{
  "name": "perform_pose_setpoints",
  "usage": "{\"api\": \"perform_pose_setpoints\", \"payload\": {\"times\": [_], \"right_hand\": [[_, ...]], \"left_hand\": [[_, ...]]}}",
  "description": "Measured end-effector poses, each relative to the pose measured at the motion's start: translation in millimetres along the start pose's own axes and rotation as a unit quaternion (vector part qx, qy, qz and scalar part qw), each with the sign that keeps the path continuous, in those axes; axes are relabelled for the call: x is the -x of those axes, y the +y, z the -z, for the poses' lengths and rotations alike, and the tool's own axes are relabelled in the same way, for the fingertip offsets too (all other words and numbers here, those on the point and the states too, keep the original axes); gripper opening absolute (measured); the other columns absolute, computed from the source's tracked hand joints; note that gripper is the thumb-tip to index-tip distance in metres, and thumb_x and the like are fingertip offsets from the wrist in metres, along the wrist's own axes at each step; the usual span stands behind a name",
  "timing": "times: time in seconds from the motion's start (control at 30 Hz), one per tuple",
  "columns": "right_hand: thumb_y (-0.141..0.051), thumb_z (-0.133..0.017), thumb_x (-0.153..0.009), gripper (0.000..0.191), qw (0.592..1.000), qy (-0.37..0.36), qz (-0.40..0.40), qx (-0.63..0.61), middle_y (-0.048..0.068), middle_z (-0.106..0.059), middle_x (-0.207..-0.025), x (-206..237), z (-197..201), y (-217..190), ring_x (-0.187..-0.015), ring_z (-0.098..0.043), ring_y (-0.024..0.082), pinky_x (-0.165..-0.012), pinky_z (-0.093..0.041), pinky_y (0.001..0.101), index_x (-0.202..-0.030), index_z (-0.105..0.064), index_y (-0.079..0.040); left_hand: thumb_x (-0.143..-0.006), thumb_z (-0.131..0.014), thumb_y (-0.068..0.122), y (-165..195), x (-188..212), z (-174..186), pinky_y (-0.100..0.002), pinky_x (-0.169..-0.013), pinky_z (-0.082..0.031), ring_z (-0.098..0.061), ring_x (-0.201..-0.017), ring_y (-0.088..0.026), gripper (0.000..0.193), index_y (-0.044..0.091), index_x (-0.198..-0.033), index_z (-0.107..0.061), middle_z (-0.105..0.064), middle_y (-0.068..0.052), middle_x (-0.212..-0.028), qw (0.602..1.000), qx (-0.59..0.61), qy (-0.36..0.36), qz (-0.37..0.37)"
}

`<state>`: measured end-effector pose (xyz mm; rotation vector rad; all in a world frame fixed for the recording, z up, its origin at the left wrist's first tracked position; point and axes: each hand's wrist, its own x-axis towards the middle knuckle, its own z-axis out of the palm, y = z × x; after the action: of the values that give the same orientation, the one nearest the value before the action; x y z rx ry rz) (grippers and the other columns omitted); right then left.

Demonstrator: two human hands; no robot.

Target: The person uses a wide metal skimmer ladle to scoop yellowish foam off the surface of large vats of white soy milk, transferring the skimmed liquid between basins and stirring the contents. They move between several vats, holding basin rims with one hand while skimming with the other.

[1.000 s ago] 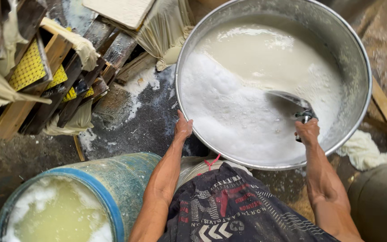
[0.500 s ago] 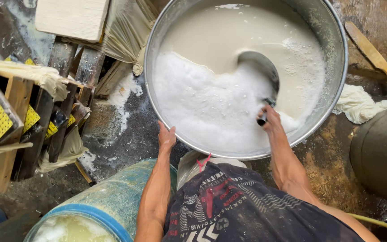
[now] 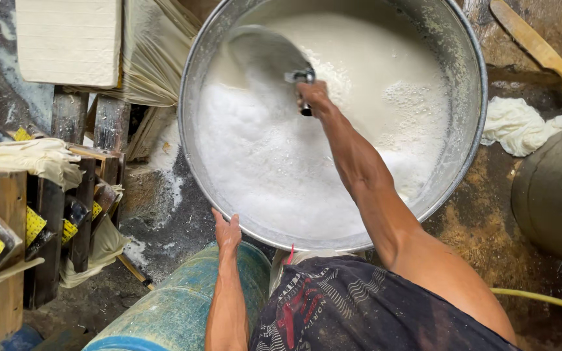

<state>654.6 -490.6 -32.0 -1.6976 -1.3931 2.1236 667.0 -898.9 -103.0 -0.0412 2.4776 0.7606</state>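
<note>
basin: 1 large round metal basin, fills top centre, rim cut off at 12 o'clock
contents: white liquid, smooth at 1 o'clock, thick foam from 7 to 10 o'clock
ladle: 1 metal ladle, bowl at 11 o'clock inside basin, tilted over the liquid; handle mostly hidden in the fist
right hand: right hand fingers curled tight round the ladle handle, arm stretched across basin from 5 o'clock
left hand: left hand fingers spread flat, resting at the basin's outer rim at 7 o'clock
barrel: 1 blue-green barrel, 7 o'clock of frame, bottom cut off
cloths: 1 white cloth bunched at 3 o'clock, just outside the basin
paddle: 1 wooden paddle at 1 o'clock, top end cut off
block: 1 pale slab at 10 o'clock, on wooden frames
hard to read: dark drum at 4 o'clock, only partly in frame
floor: wet, dark, stained concrete floor with white splashes
</note>
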Motion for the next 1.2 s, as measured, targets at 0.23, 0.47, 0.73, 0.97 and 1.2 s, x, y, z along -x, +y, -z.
{"api": "perform_pose_setpoints", "payload": {"times": [0.23, 0.47, 0.73, 0.97, 1.2], "right_hand": [[-0.023, -0.062, -0.091, 0.034, 0.930, -0.005, 0.132, 0.344, 0.022, -0.073, -0.088, 17.7, -7.1, -11.1, -0.076, -0.077, 0.033, -0.066, -0.062, 0.0441, -0.109, -0.055, 0.005], [-0.015, -0.055, -0.090, 0.039, 0.872, 0.038, 0.192, 0.449, 0.032, -0.067, -0.112, 54.2, 34.0, 35.5, -0.108, -0.067, 0.047, -0.096, -0.053, 0.0522, -0.121, -0.047, 0.008], [-0.008, -0.049, -0.090, 0.044, 0.881, 0.096, 0.172, 0.431, 0.030, -0.069, -0.108, 105.8, 112.1, 89.0, -0.099, -0.072, 0.042, -0.089, -0.057, 0.0515, -0.130, -0.042, 0.009], [-0.029, -0.070, -0.083, 0.048, 0.903, 0.204, 0.144, 0.349, 0.025, -0.070, -0.096, 139.0, 182.1, 157.3, -0.087, -0.070, 0.040, -0.079, -0.056, 0.0494, -0.116, -0.053, 0.003], [-0.006, -0.065, -0.086, 0.015, 0.979, 0.191, 0.046, -0.049, 0.010, -0.058, -0.068, 160.8, 198.9, 223.2, -0.051, -0.059, 0.020, -0.039, -0.051, 0.0369, -0.093, -0.059, 0.006]], "left_hand": [[-0.090, -0.069, 0.023, -7.6, 0.3, -6.1, -0.042, -0.107, -0.046, -0.063, -0.126, -0.040, 0.092, 0.001, -0.161, -0.017, -0.062, -0.029, -0.136, 0.999, 0.023, 0.010, -0.033], [-0.090, -0.069, 0.029, 0.7, 11.5, -0.5, -0.045, -0.108, -0.045, -0.060, -0.127, -0.043, 0.094, 0.004, -0.164, -0.017, -0.063, -0.029, -0.135, 0.999, -0.046, -0.010, 0.002], [-0.093, -0.068, 0.030, 14.3, 31.4, 11.9, -0.046, -0.110, -0.042, -0.056, -0.130, -0.045, 0.094, 0.000, -0.162, -0.014, -0.057, -0.032, -0.140, 0.997, -0.034, -0.038, -0.056], [-0.091, -0.069, 0.030, 16.1, 37.6, 24.4, -0.045, -0.109, -0.044, -0.059, -0.127, -0.046, 0.097, -0.003, -0.161, -0.010, -0.059, -0.033, -0.136, 0.994, 0.005, -0.055, -0.098], [-0.091, -0.068, 0.031, 11.2, 30.6, 22.2, -0.046, -0.107, -0.046, -0.061, -0.124, -0.046, 0.096, -0.003, -0.161, -0.010, -0.062, -0.034, -0.131, 0.995, 0.004, -0.046, -0.087]]}}
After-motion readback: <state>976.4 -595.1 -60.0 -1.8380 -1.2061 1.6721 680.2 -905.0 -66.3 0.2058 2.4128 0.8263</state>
